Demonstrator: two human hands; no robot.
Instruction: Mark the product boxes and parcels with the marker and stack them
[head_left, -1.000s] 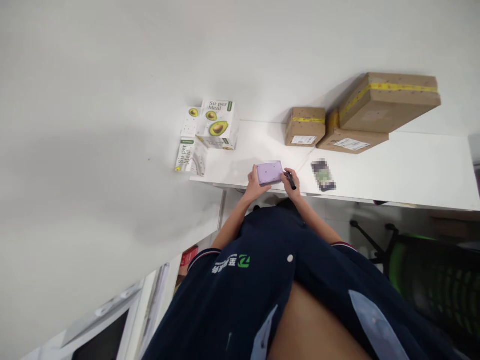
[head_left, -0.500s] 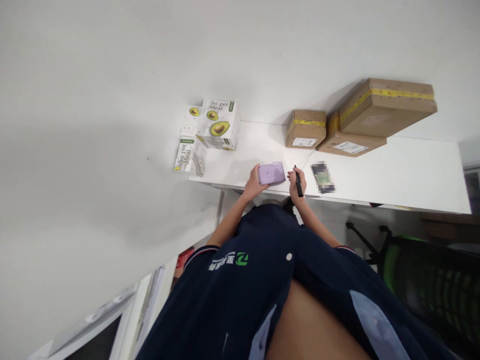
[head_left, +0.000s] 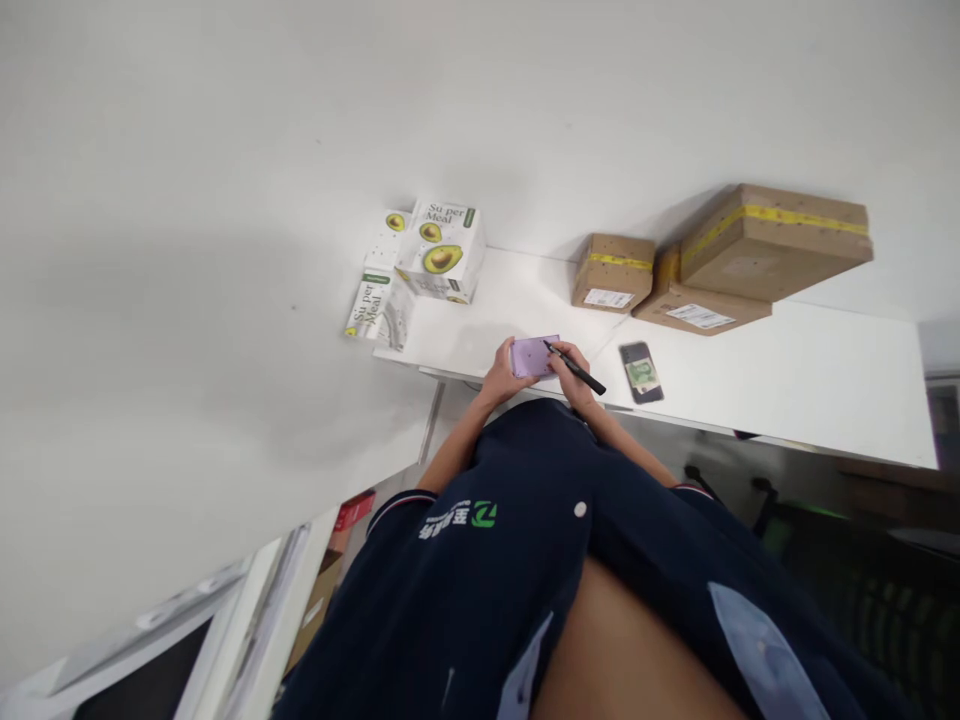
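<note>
A small purple box (head_left: pixel 531 356) is held just above the front edge of the white desk, with my left hand (head_left: pixel 500 376) wrapped round its left side. My right hand (head_left: pixel 571 373) is closed on a black pen (head_left: pixel 586 378). The pen's tip is over the upper face of the box; whether it touches the surface I cannot tell. Fingers of my right hand are at the box's right side. To the right, a dark phone (head_left: pixel 641 373) lies on the desk, with a green banknote-like piece showing on its back.
White boxes with avocado prints (head_left: pixel 442 250) stand at the desk's left end by the wall. Taped cardboard boxes, a small one (head_left: pixel 613 272) and a larger stacked one (head_left: pixel 776 245), are at the back right of the white desk (head_left: pixel 817 370). A dark chair (head_left: pixel 840 580) is below right.
My right hand has moved left, bringing the pen from beside the purple box to over its face. My left hand keeps hold of the box. The view has shifted slightly.
</note>
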